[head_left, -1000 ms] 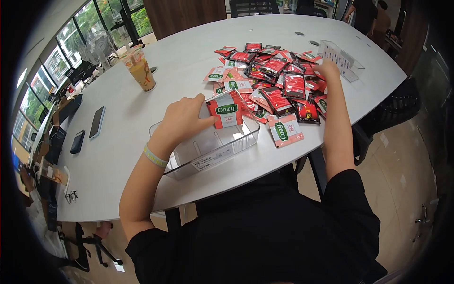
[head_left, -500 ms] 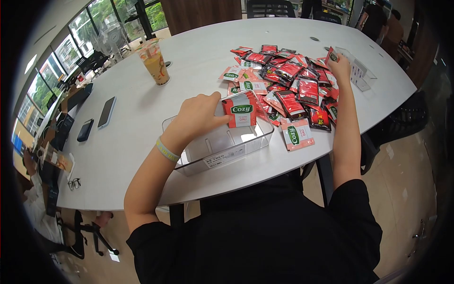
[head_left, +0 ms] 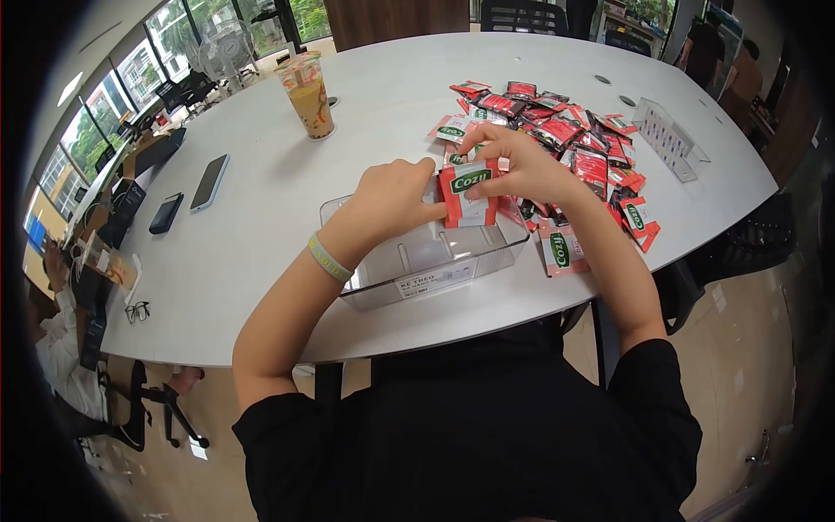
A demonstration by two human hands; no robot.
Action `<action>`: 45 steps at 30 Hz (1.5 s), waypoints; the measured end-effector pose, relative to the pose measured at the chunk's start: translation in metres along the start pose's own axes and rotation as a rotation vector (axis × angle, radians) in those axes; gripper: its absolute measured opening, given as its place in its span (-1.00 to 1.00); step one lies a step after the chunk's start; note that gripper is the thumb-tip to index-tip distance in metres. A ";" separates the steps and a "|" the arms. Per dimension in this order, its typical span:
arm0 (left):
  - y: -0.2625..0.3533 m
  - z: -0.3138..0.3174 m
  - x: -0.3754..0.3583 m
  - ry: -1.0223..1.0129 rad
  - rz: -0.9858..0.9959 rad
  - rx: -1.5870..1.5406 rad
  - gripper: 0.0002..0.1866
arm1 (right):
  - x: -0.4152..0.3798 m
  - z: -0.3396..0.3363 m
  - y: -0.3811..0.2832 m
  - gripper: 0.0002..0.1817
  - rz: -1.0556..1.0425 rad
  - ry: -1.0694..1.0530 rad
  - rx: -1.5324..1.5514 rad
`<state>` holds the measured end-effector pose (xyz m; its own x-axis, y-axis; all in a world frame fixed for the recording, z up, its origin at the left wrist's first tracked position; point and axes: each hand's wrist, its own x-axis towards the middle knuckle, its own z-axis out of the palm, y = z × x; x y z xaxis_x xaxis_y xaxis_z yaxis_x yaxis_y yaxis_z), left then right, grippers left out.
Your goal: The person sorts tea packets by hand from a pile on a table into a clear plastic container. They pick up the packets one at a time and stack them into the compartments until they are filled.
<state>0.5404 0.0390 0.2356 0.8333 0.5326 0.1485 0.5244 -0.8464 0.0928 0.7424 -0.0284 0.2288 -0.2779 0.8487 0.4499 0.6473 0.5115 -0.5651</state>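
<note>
The Cozy sachet [head_left: 459, 196] is pinched in the fingers of the right hand [head_left: 526, 165] at one o'clock of the clear box [head_left: 496, 255], its nine o'clock edge met by the left hand [head_left: 383, 198], whose grip cannot be told, with piled sachets [head_left: 557, 132] at two o'clock.

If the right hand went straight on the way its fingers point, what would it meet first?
Apart from the red packet it touches, the right hand would probably meet the left hand first, though depth is unclear.
</note>
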 end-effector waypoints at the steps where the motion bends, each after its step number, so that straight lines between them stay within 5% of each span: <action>1: 0.000 -0.001 0.000 -0.019 0.005 0.012 -0.50 | -0.001 0.000 0.008 -0.68 0.078 -0.016 -0.027; 12: -0.001 -0.002 -0.004 0.025 0.165 -0.039 -0.36 | 0.003 0.005 -0.014 -0.26 0.266 -0.188 -0.261; 17: -0.004 0.003 -0.001 0.065 0.182 -0.027 -0.41 | 0.004 0.005 -0.017 -0.34 0.289 -0.234 -0.327; 23: 0.022 -0.022 -0.021 0.425 0.176 0.224 -0.57 | -0.001 0.004 -0.015 -0.34 0.248 -0.186 -0.341; 28: 0.022 -0.013 -0.019 -0.174 0.168 0.023 -0.67 | -0.003 0.003 -0.011 -0.33 0.261 -0.201 -0.290; 34: 0.011 0.002 -0.007 -0.299 0.176 -0.299 -0.65 | -0.004 0.001 -0.010 -0.27 0.291 -0.239 -0.236; 45: 0.017 -0.003 -0.008 -0.381 0.238 -0.367 -0.69 | -0.003 -0.004 -0.012 -0.30 0.328 -0.254 -0.089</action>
<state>0.5418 0.0204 0.2385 0.9608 0.2324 -0.1510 0.2760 -0.8515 0.4458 0.7380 -0.0377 0.2370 -0.2059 0.9764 0.0648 0.7862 0.2045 -0.5832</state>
